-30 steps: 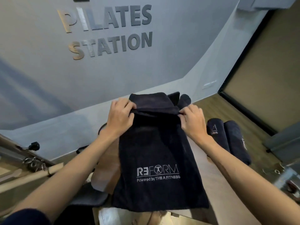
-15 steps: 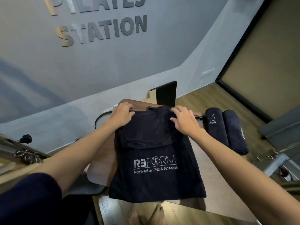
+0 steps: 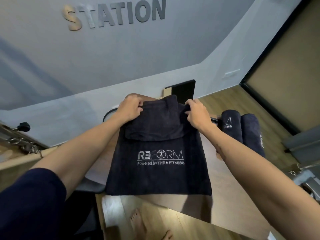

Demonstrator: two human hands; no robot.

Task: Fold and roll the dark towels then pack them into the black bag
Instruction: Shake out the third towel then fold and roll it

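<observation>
A dark towel (image 3: 159,177) with a white REFORM logo lies flat on a light wooden table (image 3: 230,196), its near edge hanging over the table's front. Its far end is folded back toward me into a flap (image 3: 154,129). My left hand (image 3: 129,109) grips the flap's far left corner. My right hand (image 3: 196,112) pinches the far right corner, fingers curled into the cloth. Two rolled dark towels (image 3: 242,130) lie side by side on the table to the right. The black bag is not visible.
A black panel (image 3: 183,90) stands upright behind the towel at the table's far edge. Metal frame parts with rings (image 3: 22,146) sit at the left, more metal hardware (image 3: 304,177) at the right. My bare feet (image 3: 147,226) show on the wooden floor below.
The towel was held up in the air and has come down flat onto the table. Both hands have folded its top end over and moved farther away with it.
</observation>
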